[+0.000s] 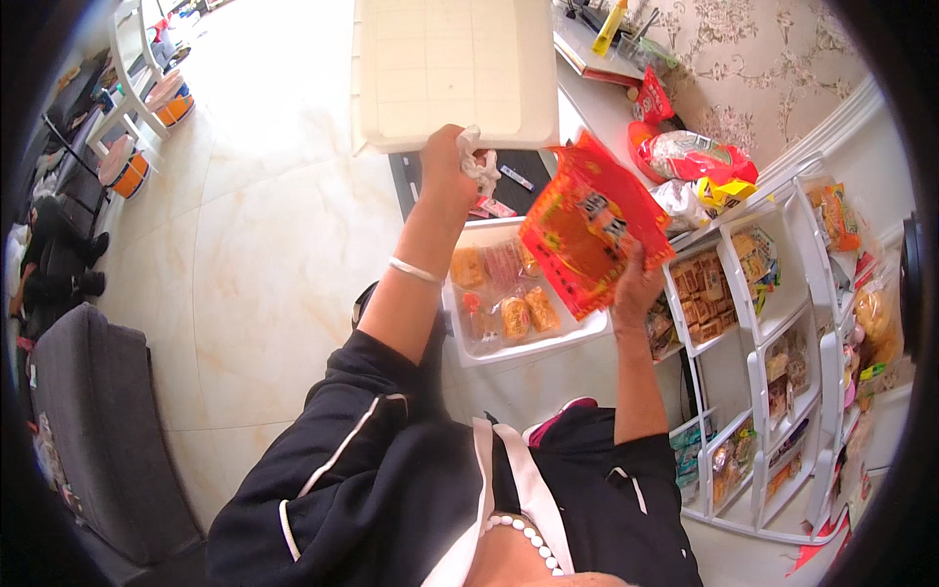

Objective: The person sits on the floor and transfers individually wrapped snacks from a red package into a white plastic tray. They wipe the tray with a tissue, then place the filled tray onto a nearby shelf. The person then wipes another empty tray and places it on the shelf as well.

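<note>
A red plastic snack bag (587,224) with printed characters hangs tilted over the white tray (528,354), gripped near its lower right edge by my right hand (637,290). Several individually wrapped snacks (513,315) lie in that tray. My left hand (449,165) is closed around a crumpled white tissue (480,167). It overlaps the front edge of a cream plastic panel (455,81); whether the fingers also touch the panel cannot be told. Just behind the tray, a dark surface (407,176) bears a small white packet (517,178) and a pink packet (497,207).
To the right stands a white rack of bins (759,352) filled with packaged snacks. More bags (693,154) sit behind it near the floral wall. A grey upholstered seat (103,411), orange-banded buckets (125,169) and a white chair (128,110) are at left, where another person's dark shoes (92,282) show.
</note>
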